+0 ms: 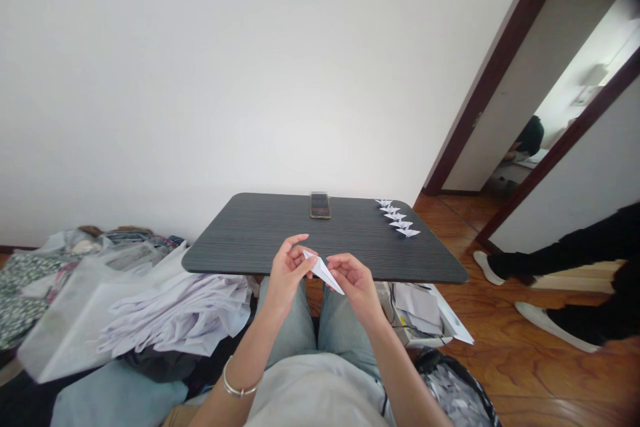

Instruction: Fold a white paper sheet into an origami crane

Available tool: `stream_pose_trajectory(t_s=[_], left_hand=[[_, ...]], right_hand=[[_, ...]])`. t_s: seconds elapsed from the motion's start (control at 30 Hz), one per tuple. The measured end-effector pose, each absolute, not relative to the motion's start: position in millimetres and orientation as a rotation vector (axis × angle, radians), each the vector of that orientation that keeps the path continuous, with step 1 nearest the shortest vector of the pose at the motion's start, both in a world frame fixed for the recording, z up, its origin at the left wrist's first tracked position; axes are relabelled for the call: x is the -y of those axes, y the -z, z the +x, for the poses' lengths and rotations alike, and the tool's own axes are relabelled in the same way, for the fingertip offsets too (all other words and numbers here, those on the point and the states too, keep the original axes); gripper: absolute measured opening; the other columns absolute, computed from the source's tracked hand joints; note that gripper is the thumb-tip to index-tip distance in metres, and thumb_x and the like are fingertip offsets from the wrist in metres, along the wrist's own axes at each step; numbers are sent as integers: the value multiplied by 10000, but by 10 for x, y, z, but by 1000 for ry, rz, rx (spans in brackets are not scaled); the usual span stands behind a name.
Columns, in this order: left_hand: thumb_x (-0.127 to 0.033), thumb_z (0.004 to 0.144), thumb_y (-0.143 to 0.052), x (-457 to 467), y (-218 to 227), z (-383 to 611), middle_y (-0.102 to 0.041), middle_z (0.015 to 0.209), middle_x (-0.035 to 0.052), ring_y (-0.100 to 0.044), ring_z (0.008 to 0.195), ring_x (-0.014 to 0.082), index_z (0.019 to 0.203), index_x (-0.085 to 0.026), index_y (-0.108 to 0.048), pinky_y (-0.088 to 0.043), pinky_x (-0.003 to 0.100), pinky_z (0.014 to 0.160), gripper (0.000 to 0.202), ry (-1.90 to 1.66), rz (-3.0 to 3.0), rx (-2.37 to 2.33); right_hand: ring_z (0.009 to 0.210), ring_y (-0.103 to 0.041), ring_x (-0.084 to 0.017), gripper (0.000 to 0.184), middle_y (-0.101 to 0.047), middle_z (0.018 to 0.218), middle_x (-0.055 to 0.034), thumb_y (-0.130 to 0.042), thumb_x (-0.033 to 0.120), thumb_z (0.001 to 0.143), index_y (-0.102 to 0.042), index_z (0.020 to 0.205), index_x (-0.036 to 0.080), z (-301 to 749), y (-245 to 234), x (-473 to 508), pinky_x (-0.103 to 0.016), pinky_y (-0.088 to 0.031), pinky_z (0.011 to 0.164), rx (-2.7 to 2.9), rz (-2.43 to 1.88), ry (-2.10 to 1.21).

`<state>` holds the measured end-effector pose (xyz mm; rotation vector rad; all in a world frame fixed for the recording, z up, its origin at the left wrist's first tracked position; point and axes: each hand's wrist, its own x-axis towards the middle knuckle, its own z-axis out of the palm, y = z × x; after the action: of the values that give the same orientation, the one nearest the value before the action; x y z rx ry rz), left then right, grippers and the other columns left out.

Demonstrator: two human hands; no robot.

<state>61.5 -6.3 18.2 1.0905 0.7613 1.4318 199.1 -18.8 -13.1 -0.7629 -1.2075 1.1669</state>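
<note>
A narrow, pointed piece of folded white paper (pixel 323 273) is held between my two hands, just over the near edge of the dark table (pixel 260 233). My left hand (pixel 291 265) pinches its upper left end between thumb and fingers, the index finger raised away. Along its right side, the thumb and fingers of my right hand (pixel 353 277) close on the paper; some fingertips are hidden behind it. At the table's right side stand several folded white paper cranes (pixel 399 217) in a slanting row.
A phone (pixel 320 205) lies at the table's far edge by the wall. Piled clothes and fabric (pixel 185 310) fill the left side. Below right are a box with papers (pixel 417 310) and a black bag (pixel 457 387). Another person's legs (pixel 575 240) show at right, near a doorway.
</note>
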Motion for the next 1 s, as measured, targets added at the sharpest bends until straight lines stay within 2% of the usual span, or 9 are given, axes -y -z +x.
stream_pose_trajectory(t_s=[0.2,0.37,0.5,0.57,0.67,0.73,0.87,1.0], left_hand=[[-206,611,-742,87,-195,623,-615,898,1,-481,472,17,1109,-201,-500,-408,162,462,554,-1427,1100,-800],[-220,607,-758,94,-174,628,-594,970,19,-503,478,22,1067,-209,-534,-431,178,481,511,-1410,1124,-793],[-326,696,-697,115,-144,611,-598,972,55,-552,588,76,818,-157,-632,-469,211,554,218,-1447,1193,-740],[-368,715,-675,125,-118,589,-589,1017,86,-589,718,133,737,-147,-656,-497,252,635,223,-1453,1266,-668],[-286,626,-766,124,-61,547,-578,1078,104,-599,860,194,758,-167,-695,-500,316,760,192,-1447,1450,-622],[-228,620,-774,111,-20,523,-599,1053,99,-603,875,197,767,-183,-708,-482,338,818,167,-1467,1588,-644],[-206,691,-723,85,31,502,-632,977,86,-618,858,191,760,-197,-716,-483,342,820,70,-1531,1773,-617],[-186,706,-706,96,20,503,-642,963,86,-622,868,194,765,-199,-715,-499,341,810,60,-1566,1866,-606]], right_hand=[[701,-551,-178,86,-591,731,-33,-643,303,752,-669,737,223,2014,123,178,-287,-446,631,1420,-672,-984],[697,-567,-183,51,-606,741,-32,-651,208,740,-687,726,241,2016,126,197,-277,-442,581,1432,-648,-980],[644,-550,-166,118,-604,683,-15,-641,150,731,-692,695,250,2017,123,200,-270,-422,569,1384,-631,-896],[633,-544,-163,125,-600,659,-10,-645,141,723,-694,678,248,2024,123,194,-269,-410,569,1343,-638,-834],[620,-543,-160,117,-599,647,-9,-654,142,718,-695,666,239,2031,127,188,-266,-400,556,1318,-647,-791],[610,-547,-158,109,-605,646,-11,-658,146,718,-695,662,232,2030,132,190,-264,-400,549,1336,-642,-774],[596,-554,-153,98,-614,656,-14,-657,157,735,-695,673,222,2033,138,202,-259,-402,541,1395,-612,-730],[607,-562,-157,78,-623,667,-23,-650,205,770,-692,707,220,2049,147,209,-262,-407,549,1437,-593,-693]])
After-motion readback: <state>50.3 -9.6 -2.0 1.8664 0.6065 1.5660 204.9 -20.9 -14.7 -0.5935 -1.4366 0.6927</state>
